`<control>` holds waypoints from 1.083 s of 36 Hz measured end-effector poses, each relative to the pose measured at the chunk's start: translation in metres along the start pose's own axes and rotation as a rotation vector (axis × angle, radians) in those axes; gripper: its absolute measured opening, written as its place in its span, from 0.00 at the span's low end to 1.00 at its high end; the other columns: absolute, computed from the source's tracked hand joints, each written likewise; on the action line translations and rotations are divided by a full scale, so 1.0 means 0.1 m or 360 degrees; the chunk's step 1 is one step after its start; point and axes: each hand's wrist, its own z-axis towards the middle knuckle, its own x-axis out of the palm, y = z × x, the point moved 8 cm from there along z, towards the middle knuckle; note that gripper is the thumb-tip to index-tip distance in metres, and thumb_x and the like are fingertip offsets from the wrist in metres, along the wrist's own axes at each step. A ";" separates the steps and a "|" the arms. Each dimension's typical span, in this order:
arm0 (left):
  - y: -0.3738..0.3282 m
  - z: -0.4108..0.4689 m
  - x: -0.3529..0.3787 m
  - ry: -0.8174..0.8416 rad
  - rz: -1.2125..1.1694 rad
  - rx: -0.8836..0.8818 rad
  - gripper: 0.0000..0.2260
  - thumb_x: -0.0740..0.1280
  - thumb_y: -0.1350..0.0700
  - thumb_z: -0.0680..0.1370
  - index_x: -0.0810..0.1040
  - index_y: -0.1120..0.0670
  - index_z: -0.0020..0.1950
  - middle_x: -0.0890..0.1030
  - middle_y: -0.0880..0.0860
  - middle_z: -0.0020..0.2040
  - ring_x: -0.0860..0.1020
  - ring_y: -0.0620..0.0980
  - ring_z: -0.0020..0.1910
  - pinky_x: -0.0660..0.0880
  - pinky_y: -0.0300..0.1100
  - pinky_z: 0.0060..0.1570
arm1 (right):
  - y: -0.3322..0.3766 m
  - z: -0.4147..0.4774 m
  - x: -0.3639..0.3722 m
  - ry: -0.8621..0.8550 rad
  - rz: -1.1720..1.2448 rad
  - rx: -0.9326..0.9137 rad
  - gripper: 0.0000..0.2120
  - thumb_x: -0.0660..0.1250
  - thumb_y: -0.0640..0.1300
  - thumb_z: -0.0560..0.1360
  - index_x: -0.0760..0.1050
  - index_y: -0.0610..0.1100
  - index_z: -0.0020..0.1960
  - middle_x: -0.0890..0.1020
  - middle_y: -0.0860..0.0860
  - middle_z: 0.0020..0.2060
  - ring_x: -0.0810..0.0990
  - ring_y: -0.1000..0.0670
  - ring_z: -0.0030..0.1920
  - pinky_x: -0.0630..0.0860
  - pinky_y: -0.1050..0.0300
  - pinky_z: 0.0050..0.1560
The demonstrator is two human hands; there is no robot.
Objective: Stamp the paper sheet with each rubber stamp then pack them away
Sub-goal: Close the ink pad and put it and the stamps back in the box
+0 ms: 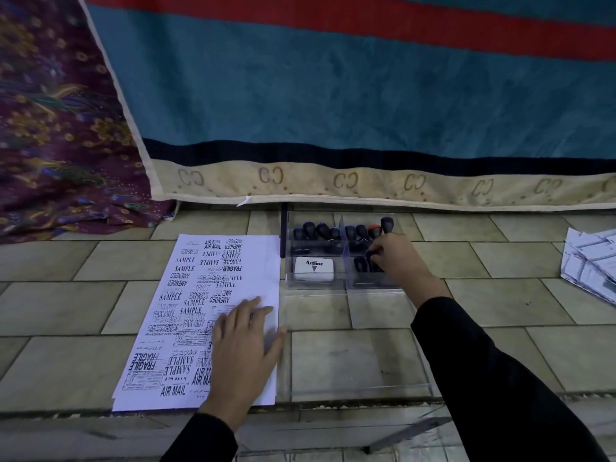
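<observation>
A white paper sheet point(186, 315), covered with several black stamp prints, lies on the tiled floor. My left hand point(243, 341) rests flat on its lower right part, fingers spread. To the right stands a clear plastic box point(316, 285) with compartments. Its far compartments hold several black-handled rubber stamps point(320, 231), one with a red top point(374, 228). A white Artline ink pad point(314, 269) sits in the near left compartment. My right hand point(396, 258) reaches into the near right compartment, fingers closed around a black stamp handle point(370, 255) beside another stamp.
The box's clear lid point(356, 361) lies flat on the floor in front of the box. A blue, red and beige blanket point(333, 95) hangs behind. Patterned purple cloth point(60, 128) is at left. A stack of papers point(590, 261) lies at far right.
</observation>
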 end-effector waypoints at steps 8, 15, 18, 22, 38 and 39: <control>0.00 -0.01 0.01 0.0022 -0.0012 -0.0013 0.27 0.51 0.38 0.75 0.78 0.51 0.61 0.75 0.49 0.67 0.70 0.52 0.69 0.62 0.54 0.70 | -0.11 -0.01 0.09 -0.0084 0.0276 0.0088 0.07 0.69 0.35 0.72 0.80 0.38 0.50 0.82 0.41 0.47 0.80 0.42 0.49 0.75 0.55 0.49; 0.01 -0.01 0.00 0.0050 -0.0079 -0.0037 0.28 0.49 0.37 0.75 0.77 0.50 0.62 0.73 0.48 0.68 0.68 0.51 0.70 0.59 0.52 0.70 | -0.12 -0.06 0.03 -0.0151 0.0323 0.0054 0.06 0.69 0.36 0.72 0.80 0.38 0.49 0.82 0.41 0.46 0.80 0.43 0.48 0.74 0.56 0.49; 0.01 0.00 -0.03 0.0062 -0.0190 -0.0055 0.29 0.49 0.36 0.75 0.77 0.51 0.63 0.73 0.49 0.69 0.67 0.51 0.71 0.59 0.53 0.72 | -0.09 -0.21 -0.15 -0.0414 0.0415 -0.0041 0.05 0.70 0.37 0.72 0.80 0.38 0.47 0.81 0.42 0.44 0.79 0.45 0.42 0.75 0.57 0.44; -0.02 -0.03 -0.12 0.0004 -0.0300 -0.0025 0.24 0.52 0.39 0.77 0.76 0.49 0.63 0.74 0.46 0.67 0.69 0.49 0.69 0.62 0.50 0.70 | -0.07 -0.56 -0.38 -0.0703 0.0485 -0.0093 0.04 0.69 0.37 0.72 0.79 0.41 0.46 0.79 0.47 0.40 0.72 0.55 0.35 0.65 0.74 0.35; -0.11 0.02 0.04 0.0210 -0.0422 -0.0243 0.07 0.68 0.51 0.75 0.81 0.52 0.49 0.79 0.47 0.37 0.76 0.46 0.38 0.69 0.39 0.36 | -0.69 -1.36 0.25 -0.0222 0.0396 0.0617 0.14 0.68 0.39 0.72 0.76 0.34 0.55 0.80 0.37 0.44 0.77 0.40 0.49 0.69 0.57 0.44; -0.11 0.03 0.04 0.0212 -0.0408 -0.0257 0.07 0.68 0.51 0.75 0.81 0.52 0.48 0.79 0.47 0.36 0.75 0.45 0.37 0.68 0.38 0.35 | -0.69 -1.37 0.25 -0.0229 0.0388 0.0623 0.13 0.68 0.38 0.72 0.76 0.33 0.55 0.80 0.37 0.44 0.77 0.39 0.49 0.68 0.57 0.44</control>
